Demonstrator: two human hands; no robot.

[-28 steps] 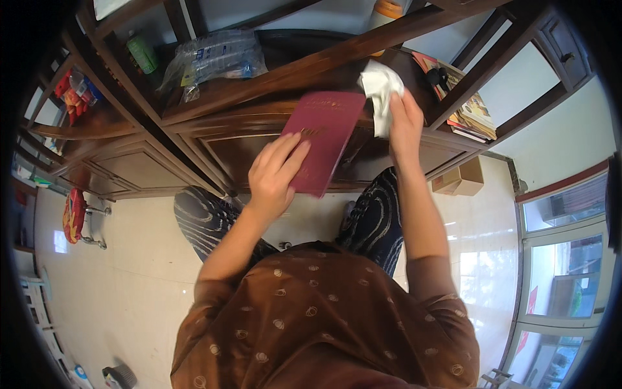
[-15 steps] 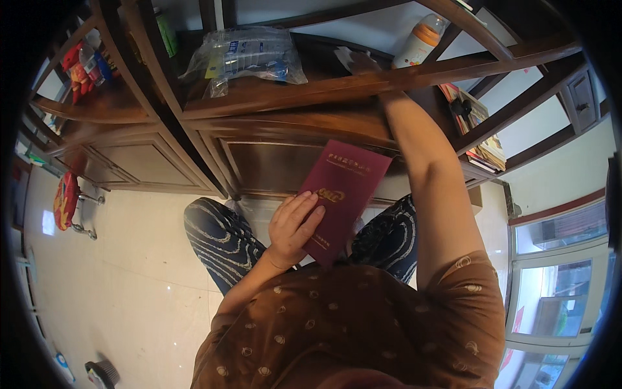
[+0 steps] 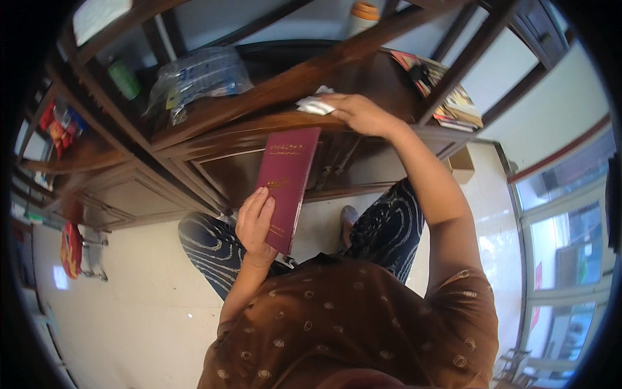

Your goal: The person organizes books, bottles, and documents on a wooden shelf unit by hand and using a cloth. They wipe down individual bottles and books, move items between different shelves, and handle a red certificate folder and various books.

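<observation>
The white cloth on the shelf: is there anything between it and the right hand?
Nothing visible does. The right hand lies directly on the white cloth on the wooden shelf; the left hand holds the maroon booklet lower down.

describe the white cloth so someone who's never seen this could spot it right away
Start at the dark wooden shelf unit that fills the top of the view. On its middle shelf the person's right hand lies flat, and the white cloth is crumpled under its fingertips. It is the only white, soft thing there, unlike the maroon booklet in the left hand below.
</observation>
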